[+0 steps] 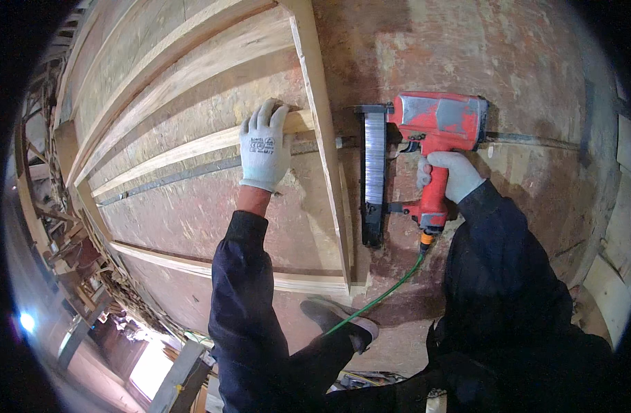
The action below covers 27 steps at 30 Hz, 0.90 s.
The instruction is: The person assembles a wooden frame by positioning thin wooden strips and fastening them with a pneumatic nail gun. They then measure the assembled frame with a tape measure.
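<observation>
A red and grey pneumatic nail gun lies to the right of a wooden frame, its nose toward the frame. My right hand, in a white glove, is wrapped round its red handle. A magazine packed with nails runs along the gun's left side. My left hand, in a printed white glove, has its fingers over a middle wooden slat near where that slat meets the end rail. The slat's joint with the rail is in view, just right of my fingers.
A green air hose runs from the gun's handle past my shoe. Beneath the frame is a worn, stained wooden work surface. Further slats lie parallel at the upper left. Scrap wood is heaped beyond the left edge.
</observation>
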Motion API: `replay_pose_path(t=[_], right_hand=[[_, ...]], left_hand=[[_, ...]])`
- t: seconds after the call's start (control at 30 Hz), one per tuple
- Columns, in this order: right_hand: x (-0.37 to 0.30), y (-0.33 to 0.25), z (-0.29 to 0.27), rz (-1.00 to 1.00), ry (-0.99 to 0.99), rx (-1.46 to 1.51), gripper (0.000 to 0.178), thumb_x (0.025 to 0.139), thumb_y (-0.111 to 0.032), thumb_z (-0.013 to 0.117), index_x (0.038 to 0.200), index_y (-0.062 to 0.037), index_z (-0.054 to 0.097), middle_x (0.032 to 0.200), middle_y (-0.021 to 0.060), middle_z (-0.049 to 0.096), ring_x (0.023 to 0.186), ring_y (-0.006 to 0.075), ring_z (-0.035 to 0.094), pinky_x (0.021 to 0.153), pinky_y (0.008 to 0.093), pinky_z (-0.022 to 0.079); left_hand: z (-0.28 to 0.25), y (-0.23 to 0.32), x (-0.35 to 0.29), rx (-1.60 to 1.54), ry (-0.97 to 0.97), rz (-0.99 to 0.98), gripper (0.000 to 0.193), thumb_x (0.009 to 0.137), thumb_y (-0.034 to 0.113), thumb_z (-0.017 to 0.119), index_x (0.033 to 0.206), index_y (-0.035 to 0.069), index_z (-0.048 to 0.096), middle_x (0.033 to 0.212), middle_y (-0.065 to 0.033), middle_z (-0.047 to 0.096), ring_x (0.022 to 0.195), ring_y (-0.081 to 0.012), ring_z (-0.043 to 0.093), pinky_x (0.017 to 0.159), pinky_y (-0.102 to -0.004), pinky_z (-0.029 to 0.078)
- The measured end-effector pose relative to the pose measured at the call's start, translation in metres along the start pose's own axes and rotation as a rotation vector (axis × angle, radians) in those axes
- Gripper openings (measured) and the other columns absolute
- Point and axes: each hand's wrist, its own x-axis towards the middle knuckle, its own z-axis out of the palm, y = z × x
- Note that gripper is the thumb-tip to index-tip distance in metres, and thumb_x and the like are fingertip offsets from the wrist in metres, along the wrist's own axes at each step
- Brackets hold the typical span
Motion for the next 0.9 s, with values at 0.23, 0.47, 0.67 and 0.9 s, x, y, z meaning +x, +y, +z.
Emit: replay_pose_path(t=[0.23,0.47,0.67,0.9], right_hand=[[0.0019,0.0012,-0.0015,0.028,0.006,0.008,0.014,0.089,-0.016,0.065,0.094,-0.0043,0.058,0.079,0.0047,0.058,0.071,0.0209,0.057,0.075,0.0403,0.049],[0.0023,-0.0011,-0.0037,0.048,-0.086,-0.008,0.016,0.088,-0.019,0.064,0.089,-0.0087,0.052,0.077,0.0024,0.052,0.069,0.0207,0.054,0.074,0.0412,0.046],[0.0049,-0.0037,-0.0005,0.08,-0.16,0.02,0.019,0.089,-0.019,0.062,0.079,-0.0074,0.051,0.072,0.003,0.05,0.066,0.021,0.053,0.073,0.0406,0.047],[0.0062,-0.0045,0.0055,0.079,-0.192,0.03,0.017,0.09,-0.018,0.061,0.081,-0.0077,0.051,0.072,0.0027,0.049,0.066,0.02,0.053,0.073,0.0408,0.047]], left_hand=[[0.0013,-0.0042,-0.0001,-0.008,0.036,0.041,0.054,0.081,0.013,0.075,0.132,0.013,0.058,0.144,-0.0124,0.054,0.132,-0.0362,0.051,0.111,-0.051,0.038],[0.0008,-0.0046,0.0006,-0.01,0.043,0.057,0.053,0.081,0.011,0.073,0.132,0.011,0.058,0.143,-0.0131,0.055,0.132,-0.0366,0.052,0.111,-0.0507,0.038],[0.0036,-0.0042,0.0005,-0.011,0.043,0.045,0.052,0.081,0.01,0.072,0.132,0.011,0.058,0.143,-0.0128,0.055,0.131,-0.0357,0.052,0.111,-0.0505,0.039],[0.004,-0.0026,0.0007,-0.032,0.048,0.028,0.052,0.081,0.009,0.072,0.131,0.011,0.059,0.143,-0.0121,0.056,0.131,-0.0357,0.053,0.111,-0.0505,0.038]])
